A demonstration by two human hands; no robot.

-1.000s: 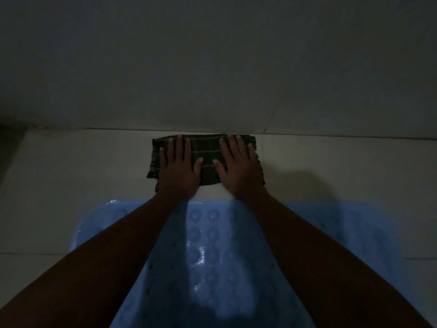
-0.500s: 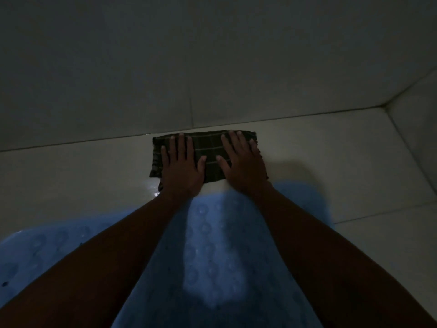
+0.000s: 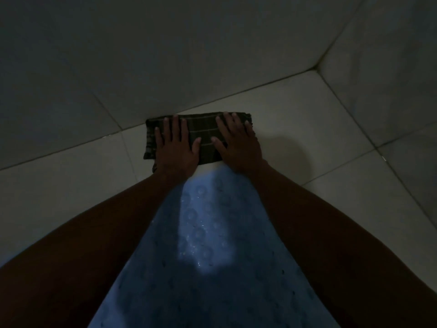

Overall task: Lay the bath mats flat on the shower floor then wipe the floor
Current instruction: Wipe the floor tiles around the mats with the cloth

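Wiping underway at the wall edge, mat already down

Forearms fill the lower corners of the view, reaching forward from the person. Between them lies the blue bath mat (image 3: 203, 268), flat on the floor tiles (image 3: 71, 185), its raised round bumps catching a patch of light; it looks smooth, no visible fold, though its near and side edges run out of frame. Only one mat can be seen.

Just past the mat's far end sits a dark plaid cloth (image 3: 203, 138), folded to a rectangle, lying on the tile close against the base of the wall (image 3: 165, 55). Left hand (image 3: 175, 150) presses on the cloth's left half, fingers straight and spread, palm down. Right hand (image 3: 238, 147) presses on the right half the same way. Neither hand curls round the fabric; both bear flat on it.

Farther right, the floor meets a second wall (image 3: 390, 67) at a corner. Light is poor; wetness on the tile cannot be judged, apart from a faint glint along the grout line.

Judgement: the mat-laying step appears done for this mat, and the wiping step is in hand. The next move likely calls for steady downward pressure while sliding the cloth along the wall line toward the corner, keeping it folded and clear of the mat edge so the mat does not ruck.
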